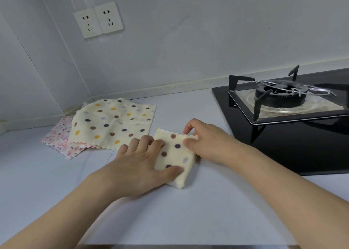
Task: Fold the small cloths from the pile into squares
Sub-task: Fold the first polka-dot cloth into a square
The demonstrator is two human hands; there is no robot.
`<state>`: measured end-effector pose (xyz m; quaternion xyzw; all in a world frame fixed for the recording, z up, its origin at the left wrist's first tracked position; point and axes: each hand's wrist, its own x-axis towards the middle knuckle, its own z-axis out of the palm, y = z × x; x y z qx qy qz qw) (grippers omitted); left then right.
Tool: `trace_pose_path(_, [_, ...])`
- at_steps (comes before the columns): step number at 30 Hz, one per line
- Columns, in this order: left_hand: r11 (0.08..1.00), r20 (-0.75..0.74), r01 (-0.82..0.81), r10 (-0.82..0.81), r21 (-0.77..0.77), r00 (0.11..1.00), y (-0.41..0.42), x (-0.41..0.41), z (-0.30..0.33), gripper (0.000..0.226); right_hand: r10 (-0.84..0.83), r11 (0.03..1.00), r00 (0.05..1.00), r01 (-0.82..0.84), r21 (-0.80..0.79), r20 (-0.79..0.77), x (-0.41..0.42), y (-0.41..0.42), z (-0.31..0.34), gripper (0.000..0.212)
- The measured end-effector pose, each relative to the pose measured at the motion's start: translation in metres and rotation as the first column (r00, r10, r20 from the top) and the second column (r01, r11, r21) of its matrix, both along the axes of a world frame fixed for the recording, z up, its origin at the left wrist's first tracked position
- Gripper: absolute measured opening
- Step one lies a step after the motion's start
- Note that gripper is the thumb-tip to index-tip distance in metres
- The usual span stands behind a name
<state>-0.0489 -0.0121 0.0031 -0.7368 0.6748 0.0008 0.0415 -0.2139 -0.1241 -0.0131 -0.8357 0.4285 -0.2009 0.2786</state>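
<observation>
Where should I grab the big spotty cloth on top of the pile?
Probably pinch the cream polka-dot cloth at its near right zigzag corner, coming from the right. That corner lies flat and free on the pale countertop, clear of the pink floral cloth under it.

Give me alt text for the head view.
Both hands hold a folded cream dotted cloth on the counter: left hand, right hand. Unfolded cloths lie piled behind; a gas stove sits at right.
</observation>
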Motion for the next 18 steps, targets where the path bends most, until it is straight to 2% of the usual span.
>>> trace_pose_path(3, [0.998, -0.013, -0.038, 0.039, 0.041, 0.999, 0.000, -0.003, 0.002, 0.107, -0.085, 0.985, 0.985, 0.061, -0.161, -0.150, 0.001, 0.006, 0.008, 0.035])
trace_pose_path(6, [0.996, 0.014, -0.058, 0.057, 0.071, 0.998, 0.001, -0.006, 0.004, 0.118, -0.092, 0.981, 0.974, 0.053, -0.188, -0.207, 0.001, 0.006, 0.008, 0.031])
trace_pose_path(10, [0.991, -0.034, -0.067, 0.071, 0.114, 0.997, 0.001, -0.005, 0.007, 0.123, -0.037, 0.989, 0.984, 0.010, -0.150, -0.176, -0.003, 0.005, 0.008, 0.027])
trace_pose_path(12, [0.991, -0.203, -0.120, 0.131, 0.067, 0.970, -0.004, -0.001, 0.008, 0.120, 0.004, 0.994, 0.999, -0.009, -0.113, -0.047, -0.003, 0.004, 0.007, 0.022])
trace_pose_path(13, [0.981, -0.350, -0.194, 0.181, -0.001, 0.919, -0.007, 0.001, 0.008, 0.113, 0.029, 0.997, 0.997, -0.024, -0.080, 0.068, -0.002, 0.003, 0.006, 0.019])
trace_pose_path(14, [0.953, -0.527, -0.294, 0.216, -0.068, 0.822, -0.010, 0.004, 0.007, 0.101, 0.054, 0.998, 0.979, -0.046, -0.042, 0.199, -0.001, 0.002, 0.005, 0.015])
trace_pose_path(16, [0.881, -0.828, -0.465, 0.197, -0.085, 0.524, -0.014, 0.009, 0.007, 0.066, 0.093, 0.995, 0.903, -0.103, 0.001, 0.420, 0.004, 0.002, 0.006, 0.013])
trace_pose_path(18, [0.865, -0.951, -0.502, 0.149, -0.007, 0.271, -0.014, 0.011, 0.010, 0.041, 0.108, 0.987, 0.813, -0.155, 0.035, 0.572, 0.006, 0.002, 0.007, 0.017])
